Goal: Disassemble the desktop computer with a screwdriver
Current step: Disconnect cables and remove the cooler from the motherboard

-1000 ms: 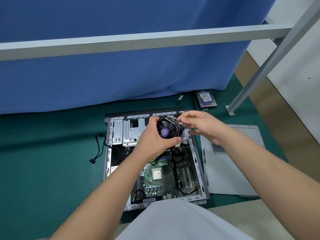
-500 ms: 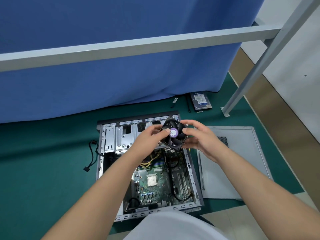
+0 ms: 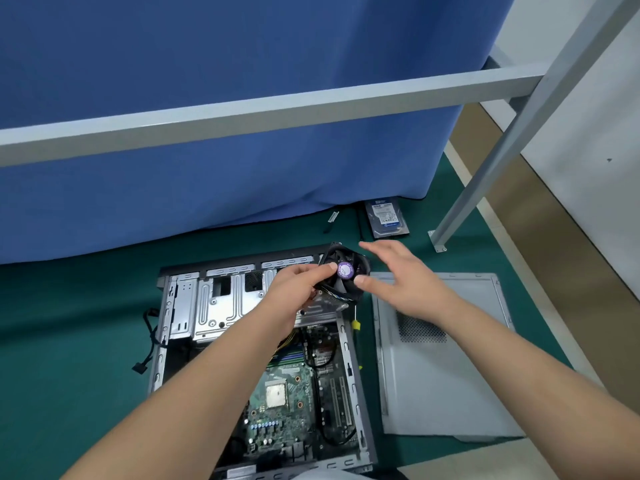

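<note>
Your right hand point(image 3: 408, 282) has let go of the cooler point(image 3: 341, 277), fingers now spread wide at its 3 o'clock. Your left hand point(image 3: 294, 285) alone pinches it above the case point(image 3: 180, 299). It's free of the board, so set it aside next.

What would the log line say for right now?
left hand: holds CPU cooler fan above open case | right hand: open beside fan | screwdriver: on mat, unused
</note>
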`<state>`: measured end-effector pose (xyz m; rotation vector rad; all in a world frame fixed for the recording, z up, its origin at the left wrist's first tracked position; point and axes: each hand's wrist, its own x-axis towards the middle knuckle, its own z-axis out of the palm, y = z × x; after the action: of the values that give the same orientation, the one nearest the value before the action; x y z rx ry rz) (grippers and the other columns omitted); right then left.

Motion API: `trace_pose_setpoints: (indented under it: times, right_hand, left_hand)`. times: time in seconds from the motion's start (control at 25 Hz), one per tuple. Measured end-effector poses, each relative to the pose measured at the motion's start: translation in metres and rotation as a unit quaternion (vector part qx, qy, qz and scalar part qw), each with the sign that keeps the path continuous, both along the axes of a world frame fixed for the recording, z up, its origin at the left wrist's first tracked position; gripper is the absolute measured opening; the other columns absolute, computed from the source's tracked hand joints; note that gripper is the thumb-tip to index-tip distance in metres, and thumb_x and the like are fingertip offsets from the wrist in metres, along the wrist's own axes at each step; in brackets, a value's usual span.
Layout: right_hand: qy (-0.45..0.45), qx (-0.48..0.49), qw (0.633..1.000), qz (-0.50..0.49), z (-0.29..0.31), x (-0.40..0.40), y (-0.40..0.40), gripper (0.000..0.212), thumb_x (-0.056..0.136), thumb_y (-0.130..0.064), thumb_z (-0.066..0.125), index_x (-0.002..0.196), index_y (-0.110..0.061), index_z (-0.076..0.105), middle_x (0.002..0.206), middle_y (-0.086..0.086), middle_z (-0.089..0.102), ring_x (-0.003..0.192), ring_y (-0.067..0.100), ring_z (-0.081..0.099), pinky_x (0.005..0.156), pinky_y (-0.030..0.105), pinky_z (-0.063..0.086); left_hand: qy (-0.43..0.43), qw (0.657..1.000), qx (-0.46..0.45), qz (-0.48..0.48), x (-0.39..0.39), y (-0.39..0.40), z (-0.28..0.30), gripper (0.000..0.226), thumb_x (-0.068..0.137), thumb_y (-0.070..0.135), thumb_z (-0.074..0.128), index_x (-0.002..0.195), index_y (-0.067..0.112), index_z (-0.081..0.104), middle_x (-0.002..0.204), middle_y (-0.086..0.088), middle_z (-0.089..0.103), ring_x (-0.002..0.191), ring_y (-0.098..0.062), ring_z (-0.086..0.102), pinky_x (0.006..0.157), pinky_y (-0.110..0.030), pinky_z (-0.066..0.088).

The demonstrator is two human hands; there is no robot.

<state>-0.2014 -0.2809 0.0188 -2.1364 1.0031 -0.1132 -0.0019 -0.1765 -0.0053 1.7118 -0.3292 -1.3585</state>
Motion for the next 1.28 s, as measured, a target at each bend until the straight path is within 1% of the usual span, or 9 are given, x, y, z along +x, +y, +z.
trace_pose_setpoints:
  times: [0.24,0.4,0.52,0.6,0.72,0.84,0.96,1.12,1.28]
  right_hand:
    - [0.076,-0.033,0.996,0.04,0.004,0.015,-0.025,0.107,0.072,-0.063,0.081,0.156,-0.024,0.027,0.152,0.0,0.038,0.135,0.019,0.045,0.109,0.037,0.043]
    - [0.088,-0.002,0.996,-0.007,0.0,0.025,-0.058,0.088,0.062,-0.052,0.089,0.137,-0.025,0.051,0.124,-0.001,0.055,0.118,0.017,0.053,0.091,0.029,0.045]
    - [0.091,0.04,0.994,-0.05,-0.007,0.025,-0.086,0.069,0.055,-0.056,0.089,0.113,-0.029,0.062,0.107,-0.01,0.062,0.102,0.012,0.058,0.078,0.027,0.045]
    - [0.106,0.063,0.989,-0.082,-0.016,0.024,-0.105,0.063,0.051,-0.061,0.087,0.1,-0.029,0.064,0.101,-0.01,0.066,0.096,0.011,0.062,0.078,0.027,0.051]
    - [0.149,0.073,0.978,-0.126,-0.034,0.026,-0.136,0.059,0.049,-0.063,0.086,0.091,-0.024,0.069,0.094,-0.005,0.071,0.091,0.015,0.066,0.08,0.031,0.055]
    - [0.16,0.09,0.965,-0.187,-0.054,0.034,-0.164,0.062,0.052,-0.058,0.091,0.097,-0.02,0.071,0.097,-0.001,0.071,0.091,0.018,0.066,0.074,0.03,0.054]
    - [0.191,0.09,0.947,-0.242,-0.071,0.045,-0.194,0.075,0.056,-0.06,0.091,0.105,-0.01,0.065,0.112,0.007,0.063,0.094,0.024,0.064,0.074,0.031,0.049]
    - [0.205,0.062,0.934,-0.286,-0.089,0.063,-0.229,0.098,0.065,-0.057,0.089,0.139,-0.007,0.048,0.141,0.013,0.043,0.119,0.031,0.052,0.09,0.036,0.044]
    - [0.206,0.04,0.922,-0.325,-0.107,0.077,-0.246,0.097,0.062,-0.053,0.09,0.137,-0.01,0.046,0.134,0.015,0.041,0.118,0.034,0.049,0.09,0.037,0.045]
  left_hand:
    - [0.013,0.999,-0.001,-0.052,-0.004,-0.043,-0.001,0.056,0.056,0.054,0.09,0.095,0.017,0.074,0.072,0.0,0.066,0.054,-0.011,0.05,0.067,-0.032,0.041]
    - [0.009,0.996,-0.002,-0.09,-0.005,-0.071,-0.003,0.051,0.071,0.059,0.084,0.095,0.016,0.072,0.07,0.006,0.067,0.062,-0.012,0.059,0.075,-0.032,0.047]
    - [-0.087,0.987,-0.012,-0.134,0.007,-0.085,-0.008,0.053,0.08,0.073,0.067,0.1,0.025,0.076,0.085,0.016,0.073,0.091,-0.011,0.069,0.089,-0.03,0.053]
    - [-0.278,0.952,-0.019,-0.13,0.022,-0.086,-0.024,0.042,0.092,0.064,0.059,0.109,0.028,0.073,0.111,0.011,0.072,0.113,-0.016,0.065,0.095,-0.027,0.049]
    - [-0.494,0.845,0.026,-0.202,0.052,-0.078,-0.05,0.052,0.099,0.058,0.05,0.135,0.023,0.062,0.139,-0.001,0.061,0.132,-0.027,0.05,0.107,-0.039,0.042]
    - [-0.548,0.768,0.086,-0.32,0.067,-0.068,-0.076,0.063,0.098,0.071,0.033,0.139,0.03,0.057,0.143,0.004,0.058,0.137,-0.021,0.046,0.112,-0.042,0.032]
    - [-0.625,0.728,0.063,-0.274,0.06,-0.058,-0.093,0.06,0.097,0.07,0.026,0.121,0.031,0.065,0.123,0.007,0.068,0.12,-0.021,0.057,0.111,-0.042,0.032]
    - [-0.683,0.695,0.019,-0.226,0.057,-0.053,-0.109,0.05,0.099,0.063,0.033,0.11,0.027,0.065,0.114,0.006,0.069,0.108,-0.024,0.06,0.108,-0.046,0.035]
    - [-0.69,0.686,0.022,-0.23,0.059,-0.053,-0.114,0.046,0.099,0.061,0.034,0.109,0.027,0.064,0.116,0.005,0.067,0.111,-0.024,0.058,0.103,-0.047,0.037]
